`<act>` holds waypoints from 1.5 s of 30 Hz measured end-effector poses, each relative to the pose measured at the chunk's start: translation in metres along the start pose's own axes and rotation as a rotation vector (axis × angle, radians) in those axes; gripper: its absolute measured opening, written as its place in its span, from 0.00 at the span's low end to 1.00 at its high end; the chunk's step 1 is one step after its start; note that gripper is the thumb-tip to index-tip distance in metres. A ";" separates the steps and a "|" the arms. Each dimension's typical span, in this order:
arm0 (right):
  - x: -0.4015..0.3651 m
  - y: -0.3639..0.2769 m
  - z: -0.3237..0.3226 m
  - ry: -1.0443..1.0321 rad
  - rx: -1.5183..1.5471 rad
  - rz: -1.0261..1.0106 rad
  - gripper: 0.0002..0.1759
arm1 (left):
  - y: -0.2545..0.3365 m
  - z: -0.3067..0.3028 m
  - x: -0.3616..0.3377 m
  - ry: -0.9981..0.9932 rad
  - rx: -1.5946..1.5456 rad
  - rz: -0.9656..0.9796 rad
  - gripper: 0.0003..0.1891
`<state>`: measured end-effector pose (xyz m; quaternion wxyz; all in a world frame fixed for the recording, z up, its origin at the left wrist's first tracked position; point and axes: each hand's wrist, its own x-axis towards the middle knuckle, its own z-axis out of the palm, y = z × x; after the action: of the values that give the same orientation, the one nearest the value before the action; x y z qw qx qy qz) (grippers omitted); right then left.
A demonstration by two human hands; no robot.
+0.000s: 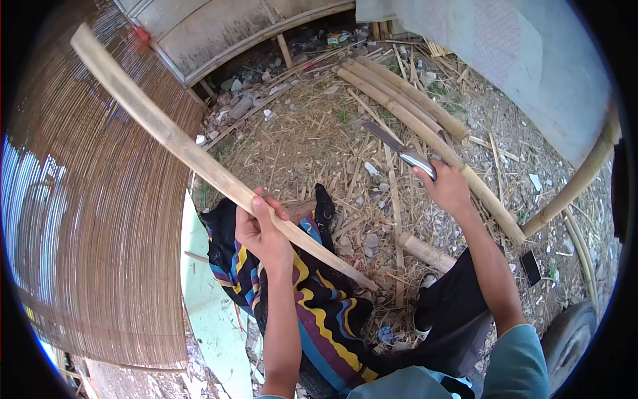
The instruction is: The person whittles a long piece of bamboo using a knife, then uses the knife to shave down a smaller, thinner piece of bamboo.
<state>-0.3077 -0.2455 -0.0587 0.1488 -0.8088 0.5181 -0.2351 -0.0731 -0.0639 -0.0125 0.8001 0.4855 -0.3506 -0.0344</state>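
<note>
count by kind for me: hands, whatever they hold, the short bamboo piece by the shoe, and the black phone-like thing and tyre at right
Hands: 2 (left hand, right hand)
Knife: 1
Long bamboo strip: 1
Short bamboo piece: 1
Black phone-like thing: 1
Tyre: 1
Total: 7

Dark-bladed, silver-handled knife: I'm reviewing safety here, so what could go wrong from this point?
The knife in the right hand could cut the bare left hand, which holds the long pale bamboo strip, if a stroke slips. It might also snag the black, yellow and purple striped cloth beneath the strip.
</note>
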 end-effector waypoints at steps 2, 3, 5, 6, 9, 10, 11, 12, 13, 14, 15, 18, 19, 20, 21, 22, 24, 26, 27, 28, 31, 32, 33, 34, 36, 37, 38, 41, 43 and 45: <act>-0.001 0.001 -0.002 -0.015 -0.004 0.001 0.32 | 0.006 -0.005 0.003 0.068 -0.012 0.030 0.14; 0.000 0.000 -0.003 -0.022 -0.010 -0.009 0.32 | 0.006 -0.006 0.004 0.065 -0.006 0.031 0.14; 0.000 0.001 0.000 -0.018 0.011 -0.019 0.31 | 0.006 -0.010 0.005 0.096 -0.101 0.054 0.13; 0.000 0.000 0.000 -0.004 0.001 -0.023 0.31 | 0.004 -0.013 0.006 0.094 -0.095 0.053 0.13; 0.000 -0.002 0.000 -0.006 -0.009 -0.044 0.32 | -0.013 -0.021 0.004 0.124 -0.132 -0.064 0.09; 0.000 -0.003 -0.001 -0.024 -0.026 -0.049 0.32 | -0.018 -0.022 0.005 0.142 -0.165 -0.052 0.06; -0.001 -0.004 0.000 -0.043 -0.041 -0.053 0.32 | -0.021 -0.024 0.005 0.158 -0.197 -0.040 0.03; -0.001 -0.005 0.001 -0.046 -0.038 -0.055 0.32 | -0.021 -0.027 0.005 0.151 -0.237 -0.049 0.03; -0.001 -0.005 0.003 -0.036 -0.045 -0.072 0.32 | -0.020 -0.028 0.006 0.151 -0.235 -0.049 0.03; -0.001 -0.004 0.005 -0.026 -0.052 -0.086 0.32 | -0.019 -0.029 0.007 0.126 -0.268 -0.078 0.03; -0.002 -0.005 0.005 -0.029 -0.050 -0.082 0.32 | -0.018 -0.030 0.008 0.101 -0.300 -0.109 0.04; -0.004 -0.008 0.003 -0.046 -0.041 -0.090 0.33 | -0.020 -0.033 0.009 -0.069 -0.229 -0.220 0.06; -0.005 -0.010 0.002 -0.046 -0.023 -0.087 0.33 | -0.020 -0.031 0.009 -0.066 -0.226 -0.225 0.06; -0.005 -0.010 0.002 -0.044 -0.006 -0.085 0.33 | -0.018 -0.027 0.008 -0.064 -0.132 -0.186 0.06; -0.005 -0.008 0.004 -0.047 -0.006 -0.084 0.33 | -0.016 -0.025 0.008 -0.065 -0.039 -0.147 0.06; -0.003 -0.004 0.007 -0.100 0.065 -0.073 0.32 | -0.018 -0.027 0.008 -0.082 0.034 -0.064 0.07; -0.005 -0.004 0.014 -0.155 0.134 -0.064 0.32 | -0.019 -0.029 0.010 -0.066 0.023 -0.032 0.07; -0.019 -0.014 0.023 -0.406 0.949 0.261 0.29 | -0.019 -0.032 0.012 -0.041 0.018 0.001 0.07; -0.028 -0.023 0.025 -0.415 0.948 0.258 0.29 | -0.018 -0.033 0.012 -0.036 0.087 0.035 0.07; -0.039 -0.034 0.027 -0.458 1.079 0.314 0.28 | -0.016 -0.035 0.013 -0.034 0.158 0.070 0.08; -0.062 -0.038 0.048 -0.561 1.232 0.391 0.27 | -0.005 -0.031 0.014 0.102 0.154 0.090 0.08; -0.072 -0.039 0.056 -0.580 1.214 0.457 0.26 | -0.002 -0.033 0.013 0.110 0.096 0.058 0.09; -0.081 -0.039 0.064 -0.597 1.196 0.519 0.26 | -0.003 -0.037 0.011 0.112 0.105 0.066 0.09; -0.092 -0.038 0.077 -0.630 1.246 0.543 0.26 | -0.007 -0.043 0.010 0.063 0.048 0.040 0.10; -0.114 -0.044 0.098 -0.670 1.287 0.557 0.25 | -0.014 -0.049 0.010 -0.014 0.013 0.063 0.14; -0.120 -0.051 0.103 -0.718 1.264 0.580 0.26 | -0.016 -0.049 0.009 -0.027 0.026 0.063 0.14; -0.124 -0.057 0.105 -0.773 1.267 0.577 0.26 | -0.016 -0.047 0.007 0.019 0.044 0.090 0.16; -0.138 -0.076 0.110 -0.802 1.263 0.415 0.24 | -0.017 -0.040 -0.001 0.078 -0.006 0.096 0.23; -0.150 -0.086 0.108 -0.779 1.257 0.298 0.21 | -0.016 -0.028 -0.007 0.206 0.112 0.144 0.27; -0.156 -0.095 0.092 -0.806 1.291 0.219 0.18 | -0.016 -0.022 -0.011 0.211 0.209 0.174 0.27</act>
<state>-0.2406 -0.0640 -0.1256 0.7912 -0.5288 0.2611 -0.1618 -0.0640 -0.0514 -0.0376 0.7776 0.5347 -0.3071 0.1229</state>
